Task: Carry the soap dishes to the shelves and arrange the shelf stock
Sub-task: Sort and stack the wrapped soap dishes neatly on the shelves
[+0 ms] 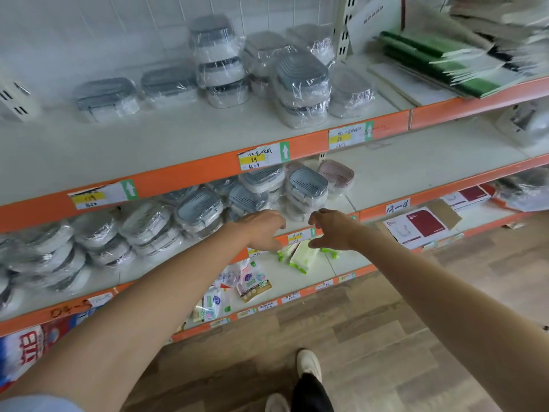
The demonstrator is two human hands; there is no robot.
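Plastic-wrapped soap dishes, grey lids on white bases, fill two shelves. On the upper shelf [184, 138] they stand in stacks, one at the middle [218, 60] and another to its right [301, 87]. More soap dishes [196, 208] crowd the middle shelf, with a stack [307, 188] and a pink dish [335, 175] at the right end. My left hand [261, 230] and my right hand [329, 230] reach side by side toward the middle shelf's front edge, just below that stack. Both hold nothing, fingers loosely curled and apart.
Green and white packs [300, 255] and small sachets [252, 283] lie on the lower shelf. Green folders [430, 58] pile up at the upper right. Red and white boxes [421, 226] sit at the right. Orange shelf edges carry price labels [263, 157]. Wood floor and my shoes [309, 365] are below.
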